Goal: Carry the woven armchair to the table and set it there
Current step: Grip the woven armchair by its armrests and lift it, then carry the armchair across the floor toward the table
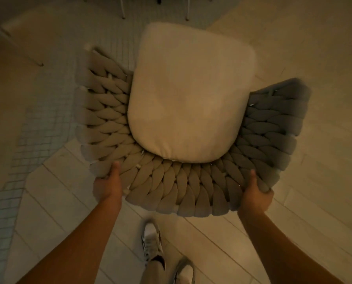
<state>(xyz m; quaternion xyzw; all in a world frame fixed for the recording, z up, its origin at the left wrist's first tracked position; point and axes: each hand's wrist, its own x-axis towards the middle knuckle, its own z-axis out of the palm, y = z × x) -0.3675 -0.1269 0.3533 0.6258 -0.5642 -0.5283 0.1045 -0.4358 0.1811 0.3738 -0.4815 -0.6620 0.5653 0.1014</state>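
Observation:
The woven armchair (179,187) fills the middle of the head view, seen from above, its thick braided grey-beige rim curving around a pale seat cushion (189,95). My left hand (107,185) grips the rim at its near left corner, thumb on top. My right hand (257,193) grips the rim at the near right, thumb on top as well. The chair's legs are hidden under it, so I cannot tell whether it is off the floor. The table top is not in view.
Pale floor planks (54,201) lie underfoot, with a strip of small mosaic tiles (40,124) to the left. Thin white furniture legs (123,9) stand at the far top and another leg (27,54) at the upper left. My shoes (152,242) are below the chair.

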